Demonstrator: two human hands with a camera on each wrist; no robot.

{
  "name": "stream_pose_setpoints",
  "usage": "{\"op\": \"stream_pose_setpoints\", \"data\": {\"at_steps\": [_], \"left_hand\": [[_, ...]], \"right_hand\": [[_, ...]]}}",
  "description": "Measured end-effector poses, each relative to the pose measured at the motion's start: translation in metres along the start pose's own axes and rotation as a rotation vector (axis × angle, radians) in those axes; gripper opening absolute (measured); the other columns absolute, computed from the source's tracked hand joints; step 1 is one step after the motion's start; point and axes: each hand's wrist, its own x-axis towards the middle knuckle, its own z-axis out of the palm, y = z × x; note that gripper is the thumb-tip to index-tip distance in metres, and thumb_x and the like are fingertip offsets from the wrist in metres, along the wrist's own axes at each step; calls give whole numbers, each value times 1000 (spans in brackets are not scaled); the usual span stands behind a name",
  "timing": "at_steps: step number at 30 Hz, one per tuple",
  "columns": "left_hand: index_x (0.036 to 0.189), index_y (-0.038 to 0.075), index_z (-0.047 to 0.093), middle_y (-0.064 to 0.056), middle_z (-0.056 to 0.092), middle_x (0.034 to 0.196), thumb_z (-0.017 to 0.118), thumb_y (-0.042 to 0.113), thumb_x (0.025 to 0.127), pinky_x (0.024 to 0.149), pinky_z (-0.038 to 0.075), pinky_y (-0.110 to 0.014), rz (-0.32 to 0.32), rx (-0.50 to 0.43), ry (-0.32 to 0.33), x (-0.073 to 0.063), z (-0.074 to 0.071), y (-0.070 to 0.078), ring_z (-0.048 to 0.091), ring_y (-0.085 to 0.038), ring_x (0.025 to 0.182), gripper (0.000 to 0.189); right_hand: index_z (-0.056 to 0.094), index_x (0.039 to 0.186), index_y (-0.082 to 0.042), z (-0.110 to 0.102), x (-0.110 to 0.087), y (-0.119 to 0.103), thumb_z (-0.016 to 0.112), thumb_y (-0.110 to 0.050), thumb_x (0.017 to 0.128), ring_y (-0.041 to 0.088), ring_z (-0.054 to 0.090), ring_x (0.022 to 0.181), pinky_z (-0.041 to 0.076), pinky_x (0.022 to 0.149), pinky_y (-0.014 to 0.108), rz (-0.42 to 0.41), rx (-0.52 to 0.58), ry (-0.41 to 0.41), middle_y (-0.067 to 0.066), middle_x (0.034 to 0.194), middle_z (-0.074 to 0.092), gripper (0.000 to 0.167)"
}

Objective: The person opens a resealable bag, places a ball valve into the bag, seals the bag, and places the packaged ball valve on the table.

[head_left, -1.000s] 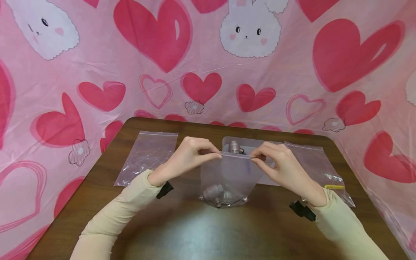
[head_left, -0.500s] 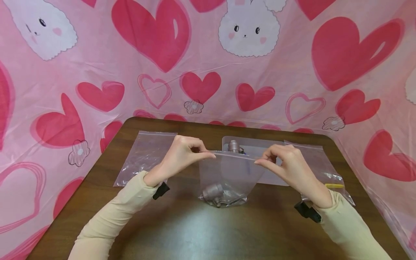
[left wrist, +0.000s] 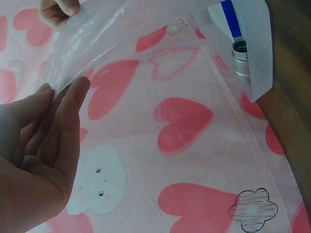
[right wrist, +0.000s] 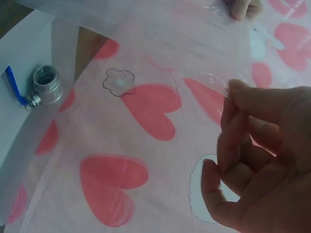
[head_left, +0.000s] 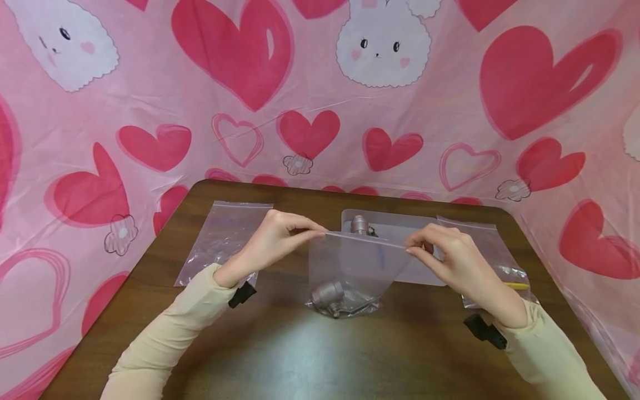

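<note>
A clear zip bag stands upright at mid-table, its lower end on the wood. Inside, at the bottom, lies a metal valve, blurred by the plastic. At the bag's top left corner my left hand pinches the zip edge between thumb and fingers. The opposite corner is pinched by my right hand, so the top edge is stretched straight between both. In the right wrist view the right hand has thumb and forefinger together on the film, other fingers curled.
Behind the bag sits a whitish translucent tray with a blue-handled metal ball valve in it. Flat clear bags lie at left and right, the right bag beside a yellow strip. A pink heart-print cloth hangs behind the table.
My right hand has slid to the right along the bag's top edge, and my left hand has shifted slightly left. The hands are farther apart; the bag's bottom has stayed put.
</note>
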Motion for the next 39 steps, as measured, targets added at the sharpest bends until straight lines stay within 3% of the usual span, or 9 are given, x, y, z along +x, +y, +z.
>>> {"op": "stream_pose_setpoints", "data": {"at_steps": [5,11,15,19,22,25,29,34,39], "left_hand": [[98,11,80,-2,79,94,78,11,83,60,45,-17,7,-23,4,-1,0,1,65,-5,72,15],[99,11,80,-2,79,96,77,11,84,64,47,-16,-15,-60,10,-1,2,0,69,-5,78,14],[99,12,80,-1,79,96,76,11,86,67,49,-16,-39,-101,-1,-2,3,1,70,-5,82,14],[100,14,79,1,78,96,75,12,86,67,50,-17,-63,-130,-12,-2,3,1,70,-5,82,15],[100,15,79,2,78,96,75,13,87,66,49,-18,-80,-144,-19,-3,4,2,68,-5,80,14],[100,16,79,3,78,96,75,14,87,67,50,-18,-95,-159,-28,-3,4,3,68,-5,79,14],[101,15,79,2,78,96,75,14,87,68,52,-19,-103,-170,-36,-3,4,4,69,-6,80,14],[100,15,79,2,78,95,75,15,88,69,53,-20,-117,-178,-41,-3,4,6,69,-6,80,14],[99,15,79,3,78,92,75,15,88,69,53,-20,-144,-185,-40,-4,5,6,69,-5,79,12]], "right_hand": [[73,92,-15,3,-3,0,85,1,69,0,44,67,33,56,11,25,-25,29,-8,78,64,31],[72,99,-17,5,-8,0,82,6,71,0,51,76,40,63,11,105,53,-21,-8,86,65,38],[70,106,-21,10,-16,6,78,0,80,1,58,88,46,77,10,156,147,-141,-8,97,67,35],[66,118,-23,18,-28,15,72,-9,89,2,59,104,49,90,16,210,279,-326,-8,113,68,33],[61,128,-22,24,-36,21,70,-17,92,0,58,113,49,94,21,243,385,-455,-5,124,66,38],[56,136,-17,31,-42,23,74,-24,89,0,54,121,49,98,23,263,429,-530,0,133,64,51],[58,135,-17,42,-45,20,79,-31,84,-1,55,120,51,98,25,302,363,-514,-1,130,65,57],[68,113,-17,59,-46,19,79,-21,84,0,62,95,58,79,28,285,331,-413,-3,106,71,32],[71,97,-14,73,-51,20,79,-14,83,-6,55,78,53,65,23,239,273,-373,-5,88,70,16]]}}
